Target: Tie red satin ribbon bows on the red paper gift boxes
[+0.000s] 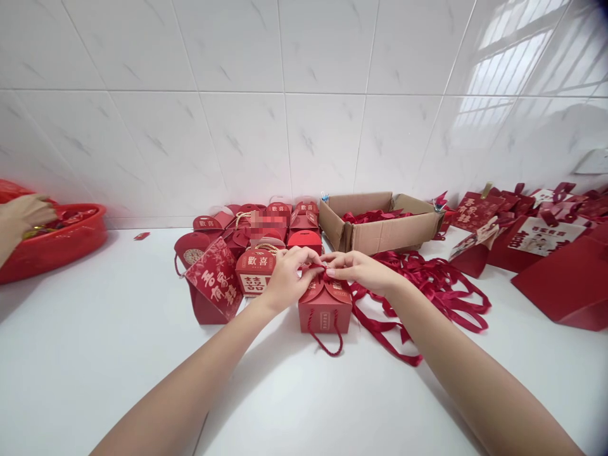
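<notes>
A small red gift box (pixel 325 310) with a twisted cord handle hanging down its front stands on the white table before me. Above its folded top, my left hand (pixel 295 272) and my right hand (pixel 357 268) meet with their fingertips pinched on a dark red ribbon (pixel 324 271). Both hands are closed, and the fingers partly hide the ribbon and the box's upper flaps. Right of the box, a heap of loose dark red ribbons (pixel 427 288) spreads over the table, passing under my right forearm. Close to my left hand stands another red box (pixel 251 269) with a white panel.
Several red gift boxes (pixel 209 237) cluster behind, against the tiled wall. An open cardboard box (pixel 387 234) holds more ribbon. Red bags (pixel 565 285) crowd the right side. At the far left, another person's hand (pixel 23 215) reaches over a red basin (pixel 61 247).
</notes>
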`<state>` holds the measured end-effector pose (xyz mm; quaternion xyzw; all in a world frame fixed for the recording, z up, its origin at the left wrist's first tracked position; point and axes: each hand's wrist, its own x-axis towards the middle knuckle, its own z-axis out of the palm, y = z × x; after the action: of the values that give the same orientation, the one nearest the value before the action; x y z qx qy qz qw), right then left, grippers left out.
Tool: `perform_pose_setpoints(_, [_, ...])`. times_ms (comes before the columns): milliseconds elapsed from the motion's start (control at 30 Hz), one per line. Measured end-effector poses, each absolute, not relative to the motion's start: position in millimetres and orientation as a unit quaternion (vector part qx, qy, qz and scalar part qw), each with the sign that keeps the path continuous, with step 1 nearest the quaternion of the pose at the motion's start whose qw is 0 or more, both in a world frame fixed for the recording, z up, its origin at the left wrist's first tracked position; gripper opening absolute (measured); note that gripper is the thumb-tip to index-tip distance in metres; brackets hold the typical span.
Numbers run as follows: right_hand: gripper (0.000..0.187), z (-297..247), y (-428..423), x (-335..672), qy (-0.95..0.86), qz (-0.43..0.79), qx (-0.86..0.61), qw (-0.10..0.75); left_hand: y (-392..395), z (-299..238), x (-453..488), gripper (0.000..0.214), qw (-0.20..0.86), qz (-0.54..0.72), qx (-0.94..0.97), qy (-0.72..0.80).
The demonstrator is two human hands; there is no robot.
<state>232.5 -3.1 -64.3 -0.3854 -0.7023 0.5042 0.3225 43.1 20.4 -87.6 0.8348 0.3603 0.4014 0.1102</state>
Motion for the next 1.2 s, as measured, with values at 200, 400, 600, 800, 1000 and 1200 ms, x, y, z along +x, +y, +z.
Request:
perform_pose_setpoints(200, [0.019, -69, -1, 225, -0.616, 0.543, -0.442, 0.362, 20, -85, 44, 0.015, 0.166, 0.459, 0.783, 0.387])
perform_pose_setpoints(400, [0.021, -62, -7, 225, -0.643, 0.522, -0.440, 0.348, 15, -78, 41, 0.021, 0.228, 0.356, 0.813, 0.400])
perform_pose_setpoints(600, [0.033, -56, -9, 233, -0.696, 0.504, -0.414, 0.301, 21, -77, 37, 0.014, 0.280, 0.359, 0.799, 0.392])
perform_pose_setpoints(800, [0.033, -49, -12, 242, -0.735, 0.450, -0.433, 0.264, 23, -79, 37, 0.014, 0.291, 0.371, 0.785, 0.402])
perform_pose_setpoints(1000, [0.028, -55, -6, 243, -0.728, 0.387, -0.482, 0.298, 21, -75, 38, 0.014, 0.294, 0.353, 0.786, 0.415])
perform_pose_setpoints(1200, [0.027, -61, -4, 240, -0.751, 0.279, -0.504, 0.322, 20, -74, 39, 0.013, 0.291, 0.359, 0.784, 0.414])
